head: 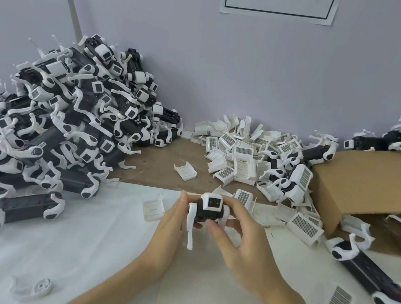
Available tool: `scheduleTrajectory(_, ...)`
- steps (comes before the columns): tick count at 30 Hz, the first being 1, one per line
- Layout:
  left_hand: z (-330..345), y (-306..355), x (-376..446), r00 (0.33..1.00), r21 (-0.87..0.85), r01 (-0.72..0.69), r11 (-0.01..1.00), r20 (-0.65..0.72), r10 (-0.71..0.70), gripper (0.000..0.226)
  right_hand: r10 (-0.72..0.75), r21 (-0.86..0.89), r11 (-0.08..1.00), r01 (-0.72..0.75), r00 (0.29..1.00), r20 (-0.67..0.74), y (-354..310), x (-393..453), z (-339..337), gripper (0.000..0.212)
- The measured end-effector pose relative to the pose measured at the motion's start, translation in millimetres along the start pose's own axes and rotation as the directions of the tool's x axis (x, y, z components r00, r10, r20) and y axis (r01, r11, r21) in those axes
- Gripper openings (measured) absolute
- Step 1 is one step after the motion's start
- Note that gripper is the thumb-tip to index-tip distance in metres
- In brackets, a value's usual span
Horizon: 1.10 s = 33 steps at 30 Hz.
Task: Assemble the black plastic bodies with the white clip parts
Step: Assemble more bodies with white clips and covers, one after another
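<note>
We are looking down at a white table (57, 247); far left of our grip a big heap (62, 119) of assembled bodies is leaning against the grey wall (206, 62); to the right a cardboard box (375, 186) is lying open on its side; beyond our grip, slightly right, a pile of white clips (243, 152) is spreading over the brown board (165, 157); near right a finished body (368, 273) is lying flat. We are holding one black body (205, 210) between both hands, its white square face toward us; our left hand (171, 225) is pressing its left side with straight fingers; our right hand (239, 237) is curling round its right side, thumb on the front. Just left of the grip a single clip (153, 206) is lying.
</note>
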<state>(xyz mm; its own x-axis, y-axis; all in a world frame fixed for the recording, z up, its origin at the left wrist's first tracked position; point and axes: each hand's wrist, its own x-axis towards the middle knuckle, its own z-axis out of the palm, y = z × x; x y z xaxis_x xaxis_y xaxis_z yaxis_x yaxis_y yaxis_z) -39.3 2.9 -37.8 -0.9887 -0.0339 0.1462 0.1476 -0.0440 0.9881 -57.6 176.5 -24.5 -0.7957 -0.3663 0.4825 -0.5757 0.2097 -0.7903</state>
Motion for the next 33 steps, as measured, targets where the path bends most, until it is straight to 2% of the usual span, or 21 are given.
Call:
scheduleTrajectory(2, 2.6, -0.4, -4.3, 0.994, 0.047, -0.097, 0.994, -0.041, 0.099, 0.059, -0.03, -0.059, 0.998, 0.028, 0.999, -0.037, 0.2, 0.0, 0.9, 0.035)
scheduleTrajectory(4, 5.7, 1.0, -8.9, 0.972, 0.134, -0.211, 0.968, -0.078, 0.223, 0.047, -0.139, -0.206, 0.971, 0.119, 0.987, -0.083, -0.4, -1.8, 6.2, 0.038)
scheduleTrajectory(6, 9.0, 3.7, -11.9, 0.958, 0.184, -0.266, 0.946, -0.06, 0.281, 0.043, -0.237, -0.312, 0.93, 0.194, 0.966, -0.103, -0.2, -4.0, 10.9, 0.04)
scheduleTrajectory(11, 9.8, 5.3, -13.7, 0.971, 0.111, -0.237, 0.965, -0.002, 0.239, 0.049, -0.3, -0.401, 0.893, 0.202, 0.933, -0.197, 2.1, -3.0, 9.0, 0.037)
scheduleTrajectory(14, 7.8, 6.5, -13.6, 0.959, 0.207, -0.27, 0.94, -0.035, 0.283, 0.049, -0.334, -0.497, 0.849, 0.179, 0.911, -0.243, 3.8, -1.0, 5.2, 0.037)
scheduleTrajectory(16, 8.7, 5.8, -13.3, 0.96, 0.263, -0.267, 0.927, -0.006, 0.278, 0.05, -0.366, -0.533, 0.816, 0.224, 0.914, -0.176, 3.5, -2.2, 4.8, 0.034)
scheduleTrajectory(18, 8.7, 5.1, -11.7, 0.964, 0.252, -0.249, 0.935, -0.029, 0.264, 0.042, -0.365, -0.497, 0.816, 0.296, 0.93, -0.046, 2.5, -3.6, 4.0, 0.041)
scheduleTrajectory(20, 3.2, 5.8, -9.0, 0.973, 0.145, -0.203, 0.968, -0.082, 0.216, 0.039, -0.355, -0.45, 0.831, 0.327, 0.935, 0.023, 0.7, -3.0, -0.4, 0.047)
scheduleTrajectory(24, -13.4, 11.2, -4.3, 0.985, 0.122, -0.158, 0.98, -0.044, 0.164, 0.05, -0.242, -0.43, 0.887, 0.17, 0.963, -0.118, 1.3, 6.7, -20.6, 0.057)
scheduleTrajectory(26, -17.4, 12.8, -3.7, 0.986, 0.12, -0.168, 0.978, 0.016, 0.168, 0.053, -0.096, -0.301, 0.949, 0.09, 0.995, -0.005, 7.0, 8.9, -28.8, 0.062)
scheduleTrajectory(28, -18.3, 11.8, -4.0, 0.981, 0.133, -0.191, 0.973, 0.061, 0.185, 0.052, 0.038, -0.114, 0.993, -0.025, 0.993, 0.112, 13.0, 9.0, -32.4, 0.059)
scheduleTrajectory(30, -16.6, 8.8, -3.8, 0.979, 0.152, -0.204, 0.967, 0.041, 0.2, 0.051, 0.089, -0.06, 0.995, -0.084, 0.992, 0.089, 15.5, 8.7, -31.5, 0.056)
scheduleTrajectory(33, -12.2, 6.4, -1.7, 0.967, 0.191, -0.221, 0.957, -0.085, 0.24, 0.061, 0.085, -0.028, 0.996, -0.083, 0.996, 0.037, 16.2, 8.3, -26.0, 0.061)
